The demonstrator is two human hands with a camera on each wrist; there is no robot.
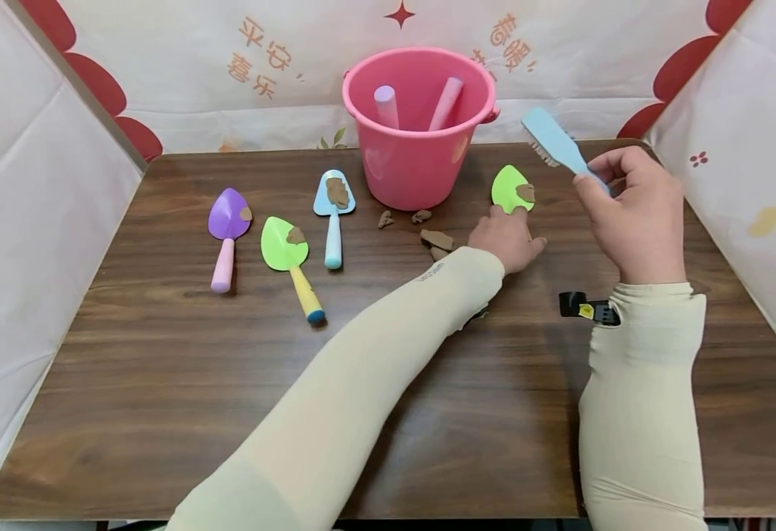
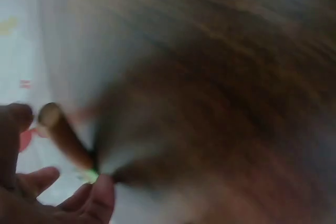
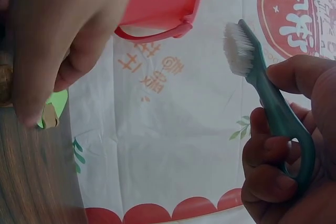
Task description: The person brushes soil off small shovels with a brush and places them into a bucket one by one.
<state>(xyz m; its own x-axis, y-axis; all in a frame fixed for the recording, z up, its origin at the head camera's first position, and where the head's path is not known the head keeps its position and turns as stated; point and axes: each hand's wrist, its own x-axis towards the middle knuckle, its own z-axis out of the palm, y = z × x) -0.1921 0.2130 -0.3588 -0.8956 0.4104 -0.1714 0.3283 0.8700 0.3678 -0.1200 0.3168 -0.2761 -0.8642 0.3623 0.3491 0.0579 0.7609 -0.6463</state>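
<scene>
My right hand (image 1: pixel 647 214) grips a light blue brush (image 1: pixel 556 140) by its handle, held up above the table's right side. White bristles (image 3: pixel 239 51) show in the right wrist view, and fingers wrap the looped handle. My left hand (image 1: pixel 504 240) reaches across to a green toy shovel (image 1: pixel 509 186) right of the bucket. Its fingertips are at the base of the blade, with the thumb spread apart. A brown lump (image 1: pixel 525 193) sits on that blade. In the blurred left wrist view, the shovel's handle (image 2: pixel 68 140) lies between thumb and fingers.
A pink bucket (image 1: pixel 411 173) with two pale purple handles inside stands at the back. Left of it lie a purple shovel (image 1: pixel 229 214), another green shovel (image 1: pixel 285 247) and a light blue one (image 1: pixel 333 236), each with brown lumps. Brown pieces (image 1: pixel 437 240) lie before the bucket.
</scene>
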